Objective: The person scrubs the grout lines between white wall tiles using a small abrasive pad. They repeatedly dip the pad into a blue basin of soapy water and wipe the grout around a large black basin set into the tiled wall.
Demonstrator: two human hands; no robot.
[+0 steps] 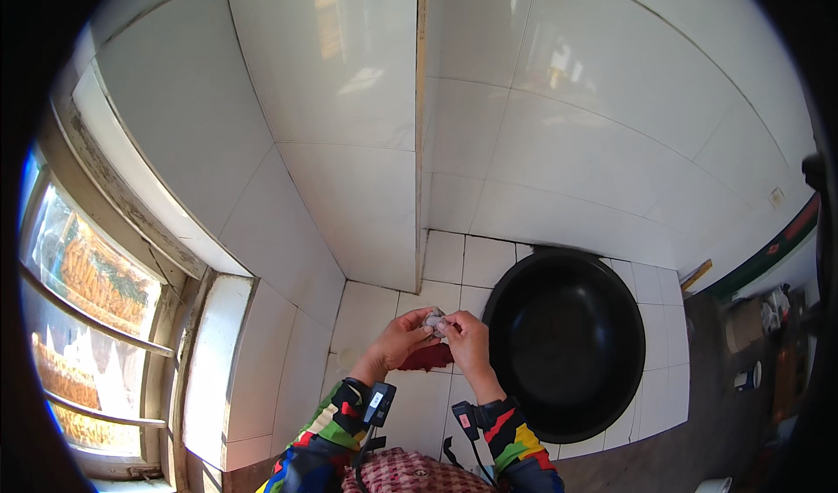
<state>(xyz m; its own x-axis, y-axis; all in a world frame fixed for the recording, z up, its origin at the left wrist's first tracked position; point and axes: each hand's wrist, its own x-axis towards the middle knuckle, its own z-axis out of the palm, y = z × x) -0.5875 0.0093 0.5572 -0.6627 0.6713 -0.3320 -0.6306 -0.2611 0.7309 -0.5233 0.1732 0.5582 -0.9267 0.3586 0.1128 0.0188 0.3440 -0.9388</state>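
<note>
My left hand and my right hand meet over a white-tiled surface. Between their fingertips both pinch a small, crumpled grey item, perhaps a cloth; its exact kind cannot be told. Beneath the hands a dark red cloth or mat with a ragged edge lies on the tiles, partly hidden by them. A large round black basin stands just right of my right hand, with nothing visible inside.
White tiled walls rise in front and at the left, with a projecting corner ahead. A barred window is at the far left. The tiled surface ends at the right above a dark floor; household items stand beyond.
</note>
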